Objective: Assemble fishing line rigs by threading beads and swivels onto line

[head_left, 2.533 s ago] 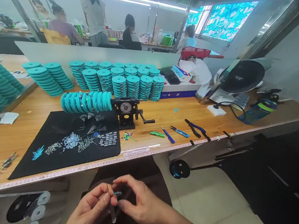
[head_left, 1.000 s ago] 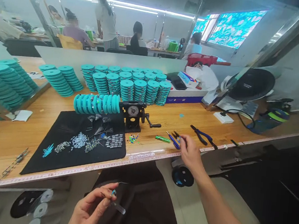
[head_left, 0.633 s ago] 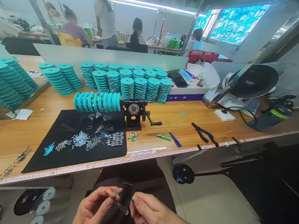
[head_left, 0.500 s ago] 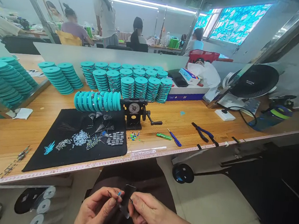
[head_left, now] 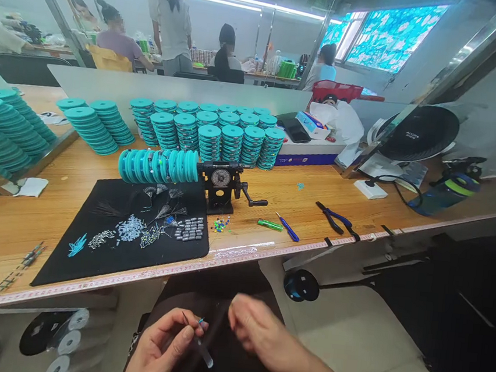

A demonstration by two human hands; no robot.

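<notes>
Pinching a slender clear plastic tube [head_left: 204, 352] between thumb and fingers, the left hand [head_left: 157, 350] is clamped firmly on it, and the tube slants down and right, with a thin dark wire [head_left: 185, 320] and a tiny blue bead [head_left: 201, 320] just above the fingertips. The right hand [head_left: 261, 342] is slightly blurred, its fingers loosely open, and it hangs well apart from the tube, just right of it. Both hands are over a dark apron [head_left: 222, 309] in the person's lap, below the edge of a long wooden workbench [head_left: 20, 228]. On the bench, a black hand-cranked winder [head_left: 221, 179] carries teal plastic spools [head_left: 157, 165] on its shaft, with many more teal spools [head_left: 211, 141] stacked behind. A black felt mat [head_left: 58, 264] lies to its left, strewn with small metal parts, while blue-handled pliers [head_left: 332, 217] and a slim blue-handled tool [head_left: 288, 227] lie to the right.
</notes>
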